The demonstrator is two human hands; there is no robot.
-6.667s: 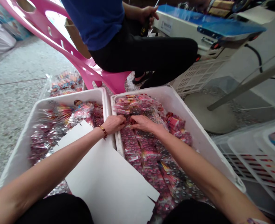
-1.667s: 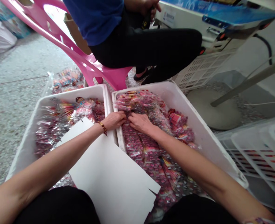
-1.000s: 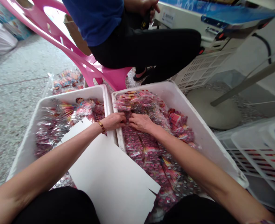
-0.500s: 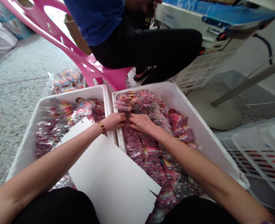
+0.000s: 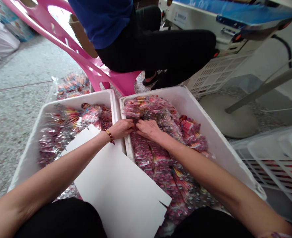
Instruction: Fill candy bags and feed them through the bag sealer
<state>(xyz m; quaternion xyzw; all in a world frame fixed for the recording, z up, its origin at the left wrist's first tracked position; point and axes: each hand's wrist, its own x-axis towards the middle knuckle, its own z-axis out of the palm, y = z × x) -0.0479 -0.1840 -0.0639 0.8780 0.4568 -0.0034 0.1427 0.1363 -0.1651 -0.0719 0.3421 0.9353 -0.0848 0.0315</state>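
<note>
Both hands work in the R foam bin (image 5: 222,148), at the far-left end of the rows of pink packets (image 5: 161,158). The left hand (image 5: 121,128), w/ a bead bracelet (image 5: 109,135) at the wrist, crosses the shared rim so its curled fingers meet the right hand (image 5: 148,129) knuckle to knuckle. Both are closed, fingertips pinched into the packets. Whether they grip one packet or several is hard to tell, since the tips are tucked under. A white card sheet (image 5: 118,188) lies over the L foam bin (image 5: 33,138), under the forearm and covering more packets. Beyond, a co-worker (image 5: 161,49) sits on a pink chair (image 5: 86,62) by a sealing machine (image 5: 198,19).
</note>
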